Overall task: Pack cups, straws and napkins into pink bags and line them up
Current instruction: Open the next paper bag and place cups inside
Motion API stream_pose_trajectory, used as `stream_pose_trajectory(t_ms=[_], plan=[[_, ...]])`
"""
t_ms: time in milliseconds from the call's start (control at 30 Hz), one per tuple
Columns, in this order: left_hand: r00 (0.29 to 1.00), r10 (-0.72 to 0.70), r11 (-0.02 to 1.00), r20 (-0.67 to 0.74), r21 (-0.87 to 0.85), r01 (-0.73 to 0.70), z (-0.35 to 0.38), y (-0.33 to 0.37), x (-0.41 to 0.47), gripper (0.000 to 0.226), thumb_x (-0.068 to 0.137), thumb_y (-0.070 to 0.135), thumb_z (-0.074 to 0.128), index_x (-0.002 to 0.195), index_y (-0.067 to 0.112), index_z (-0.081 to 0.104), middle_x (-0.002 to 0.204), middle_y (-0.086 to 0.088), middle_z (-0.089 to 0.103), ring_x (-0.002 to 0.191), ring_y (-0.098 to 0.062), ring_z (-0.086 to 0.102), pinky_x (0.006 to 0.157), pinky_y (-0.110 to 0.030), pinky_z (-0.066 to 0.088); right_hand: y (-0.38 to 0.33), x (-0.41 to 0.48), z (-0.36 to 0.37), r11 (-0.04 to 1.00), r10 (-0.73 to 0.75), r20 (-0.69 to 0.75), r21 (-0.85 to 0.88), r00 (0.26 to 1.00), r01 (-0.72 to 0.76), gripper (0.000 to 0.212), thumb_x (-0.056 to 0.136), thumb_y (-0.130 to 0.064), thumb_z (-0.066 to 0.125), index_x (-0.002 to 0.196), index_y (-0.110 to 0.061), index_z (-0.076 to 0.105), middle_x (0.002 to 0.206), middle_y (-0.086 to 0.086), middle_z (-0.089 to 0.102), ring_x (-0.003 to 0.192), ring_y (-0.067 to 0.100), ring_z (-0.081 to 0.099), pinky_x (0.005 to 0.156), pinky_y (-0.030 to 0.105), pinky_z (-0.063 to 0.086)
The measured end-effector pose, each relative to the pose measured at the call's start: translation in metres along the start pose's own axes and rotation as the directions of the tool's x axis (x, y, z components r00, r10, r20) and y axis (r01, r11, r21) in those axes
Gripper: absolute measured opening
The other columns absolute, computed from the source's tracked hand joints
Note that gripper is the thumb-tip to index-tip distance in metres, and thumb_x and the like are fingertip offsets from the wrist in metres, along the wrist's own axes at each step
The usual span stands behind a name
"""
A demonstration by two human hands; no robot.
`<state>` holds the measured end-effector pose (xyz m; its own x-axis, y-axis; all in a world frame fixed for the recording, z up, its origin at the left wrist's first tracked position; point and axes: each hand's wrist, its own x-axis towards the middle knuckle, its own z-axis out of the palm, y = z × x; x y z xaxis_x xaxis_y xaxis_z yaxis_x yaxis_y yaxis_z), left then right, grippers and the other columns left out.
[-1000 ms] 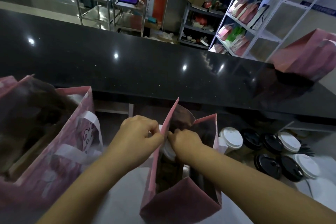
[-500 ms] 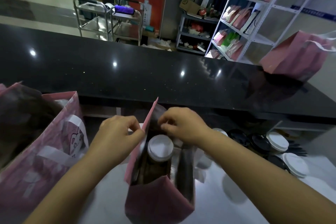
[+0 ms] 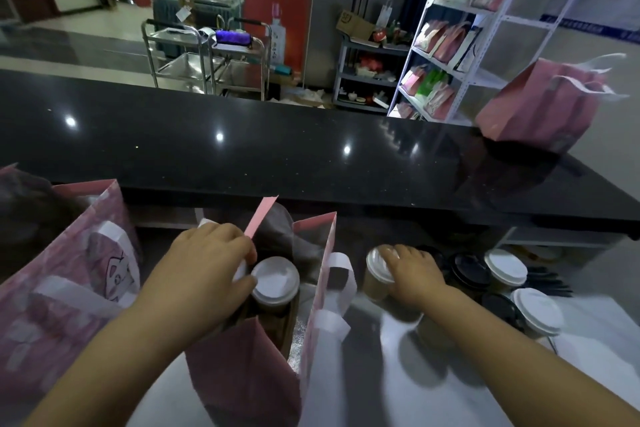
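Now that my right hand point(image 3: 412, 274) has left the bag point(image 3: 242, 374) and curls over the next cup point(image 3: 375, 284) just beside it, my left hand point(image 3: 204, 263) alone pinches the rim open (one cup point(image 3: 275, 282) sits inside), so I expect loading next.

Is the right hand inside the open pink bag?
No, the right hand holds a white-lidded cup outside the pink bag.

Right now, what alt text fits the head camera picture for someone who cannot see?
A person's left hand holds the rim of a pink bag with one white-lidded cup inside, while the right hand grips a second cup beside it; more lidded cups wait at right.
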<state>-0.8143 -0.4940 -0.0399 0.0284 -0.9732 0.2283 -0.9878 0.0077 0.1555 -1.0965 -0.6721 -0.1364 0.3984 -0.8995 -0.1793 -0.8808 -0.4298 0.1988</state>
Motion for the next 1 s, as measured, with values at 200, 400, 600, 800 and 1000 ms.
stream_pose_trajectory(t_ms=[200, 400, 600, 800, 1000], plan=[[0.986, 0.043, 0.971, 0.158, 0.227, -0.078, -0.007, 0.003, -0.018, 0.070, 0.057, 0.056, 0.069, 0.121, 0.033, 0.054, 0.133, 0.005, 0.050, 0.125, -0.019, 0.043, 0.104, -0.038, 0.033, -0.001, -0.003, -0.002, 0.995, -0.002, 0.015, 0.101, 1.000, 0.001, 0.087, 0.071, -0.051, 0.068, 0.143, -0.029, 0.024, 0.124, 0.008, 0.035, 0.106, 0.029, 0.050, 0.083, 0.036, 0.044], [0.968, 0.005, 0.979, 0.251, 0.197, -0.057, -0.003, -0.010, -0.028, 0.094, 0.065, 0.075, 0.047, 0.144, 0.039, 0.012, 0.154, 0.011, 0.008, 0.141, -0.015, -0.003, 0.115, -0.037, 0.000, -0.014, -0.004, -0.038, 0.983, -0.041, -0.097, 0.177, 0.994, 0.058, 0.083, 0.063, -0.046, 0.075, 0.133, -0.029, 0.035, 0.122, 0.003, 0.035, 0.109, 0.025, 0.041, 0.086, 0.035, 0.044], [0.954, 0.024, 0.986, 0.300, 0.151, -0.072, 0.002, -0.019, -0.031, 0.116, 0.055, 0.082, 0.041, 0.146, 0.033, -0.011, 0.154, 0.015, -0.011, 0.137, -0.009, -0.022, 0.108, -0.036, -0.020, -0.029, -0.023, -0.125, 0.956, -0.096, -0.419, 0.213, 0.903, 0.200, 0.083, 0.064, -0.059, 0.068, 0.134, -0.031, 0.035, 0.124, 0.000, 0.044, 0.107, 0.022, 0.041, 0.087, 0.036, 0.040], [0.961, 0.078, 0.994, 0.266, 0.047, -0.094, 0.008, -0.028, -0.034, 0.125, 0.048, 0.088, 0.036, 0.145, 0.030, -0.018, 0.153, 0.016, -0.014, 0.122, 0.002, -0.034, 0.107, -0.032, -0.021, -0.070, -0.064, -0.202, 0.820, -0.191, -0.548, 0.366, 0.814, 0.439, 0.085, 0.055, -0.058, 0.067, 0.131, -0.037, 0.035, 0.116, -0.009, 0.042, 0.104, 0.012, 0.039, 0.079, 0.032, 0.038], [0.967, 0.090, 0.996, 0.237, -0.028, -0.086, 0.008, -0.037, -0.040, 0.125, 0.047, 0.086, 0.039, 0.141, 0.034, -0.025, 0.150, 0.021, -0.016, 0.122, 0.005, -0.038, 0.110, -0.030, -0.017, -0.130, -0.075, -0.193, 0.819, -0.506, -0.166, 0.217, 0.846, 0.532, 0.077, 0.062, -0.053, 0.074, 0.126, -0.035, 0.035, 0.112, -0.008, 0.046, 0.098, 0.015, 0.045, 0.080, 0.031, 0.044]])
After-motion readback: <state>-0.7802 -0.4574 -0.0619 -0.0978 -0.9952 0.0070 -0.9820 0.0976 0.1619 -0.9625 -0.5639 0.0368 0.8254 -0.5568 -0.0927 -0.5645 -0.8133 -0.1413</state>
